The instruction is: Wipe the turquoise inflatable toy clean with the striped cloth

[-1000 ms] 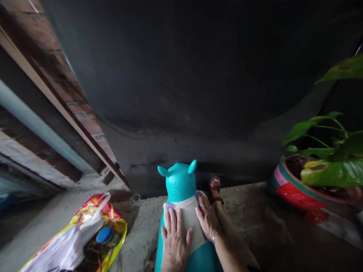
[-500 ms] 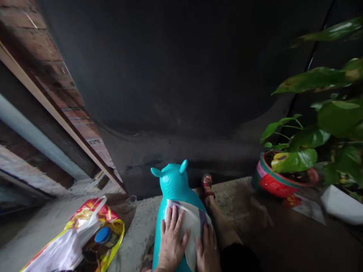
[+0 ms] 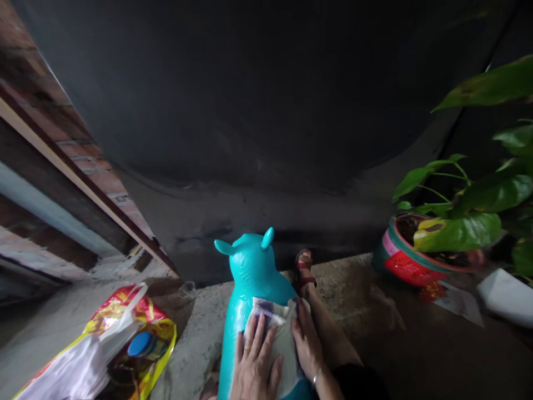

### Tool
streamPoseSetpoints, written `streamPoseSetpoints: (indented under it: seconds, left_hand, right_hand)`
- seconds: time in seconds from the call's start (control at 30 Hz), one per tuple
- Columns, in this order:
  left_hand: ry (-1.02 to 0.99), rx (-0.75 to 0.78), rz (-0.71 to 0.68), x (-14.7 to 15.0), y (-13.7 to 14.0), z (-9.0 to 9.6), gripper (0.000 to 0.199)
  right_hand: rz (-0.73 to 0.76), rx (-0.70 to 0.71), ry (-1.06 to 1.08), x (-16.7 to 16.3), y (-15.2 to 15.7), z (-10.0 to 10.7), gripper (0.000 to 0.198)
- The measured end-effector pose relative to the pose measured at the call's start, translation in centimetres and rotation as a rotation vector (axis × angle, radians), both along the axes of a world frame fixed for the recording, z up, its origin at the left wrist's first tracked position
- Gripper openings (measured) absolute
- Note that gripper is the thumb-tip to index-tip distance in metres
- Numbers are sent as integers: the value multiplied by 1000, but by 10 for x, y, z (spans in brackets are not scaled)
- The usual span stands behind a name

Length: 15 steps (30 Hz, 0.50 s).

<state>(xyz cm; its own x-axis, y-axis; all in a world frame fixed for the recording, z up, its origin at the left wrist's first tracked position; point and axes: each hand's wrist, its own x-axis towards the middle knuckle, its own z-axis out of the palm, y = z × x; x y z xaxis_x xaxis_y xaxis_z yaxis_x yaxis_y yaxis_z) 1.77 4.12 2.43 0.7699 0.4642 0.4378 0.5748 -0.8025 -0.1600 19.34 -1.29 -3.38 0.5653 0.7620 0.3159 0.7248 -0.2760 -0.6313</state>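
Observation:
A turquoise inflatable animal toy [image 3: 250, 264] with two ears stands in front of me, its head pointing away. Over its back lies a white cloth [image 3: 283, 347] with purple patches, slightly wrinkled. My left hand [image 3: 255, 358] rests flat on the cloth's left part, fingers stretched out and a little apart. On the cloth's right edge lies my right hand [image 3: 307, 343], its fingers extended along the toy's side. A bracelet shows at the right wrist. The toy's lower body is partly hidden by my hands and the frame's bottom edge.
A red and yellow bag [image 3: 160, 353] with a blue-capped jar [image 3: 140, 344] and white plastic sits on the left floor. A potted plant [image 3: 410, 258] stands right, near a white container [image 3: 506, 297]. My sandalled foot [image 3: 305, 269] is beside the toy. A dark panel [image 3: 258, 122] rises ahead.
The cloth has bunched up and shifted on the toy's back. My right hand has moved forward along its right edge; my left hand has slid slightly back. The view has shifted a little.

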Motion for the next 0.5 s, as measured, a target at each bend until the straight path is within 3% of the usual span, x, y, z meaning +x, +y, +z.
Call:
streamPoseSetpoints:
  seconds: [0.13, 0.27, 0.4, 0.5]
  left_hand:
    - [-52, -50, 64, -1, -2, -15, 59]
    - [-114, -169, 138, -3, -5, -25, 53]
    - [-109, -202, 106, -6, -2, -19, 50]
    - [-134, -291, 154, -7, -3, -6, 47]
  right_hand:
    - [162, -26, -98, 9, 40, 3, 50]
    - [196, -52, -173, 2, 42, 10, 52]
    - [66, -85, -299, -18, 22, 2, 53]
    - [-90, -72, -331, -37, 1, -5, 59]
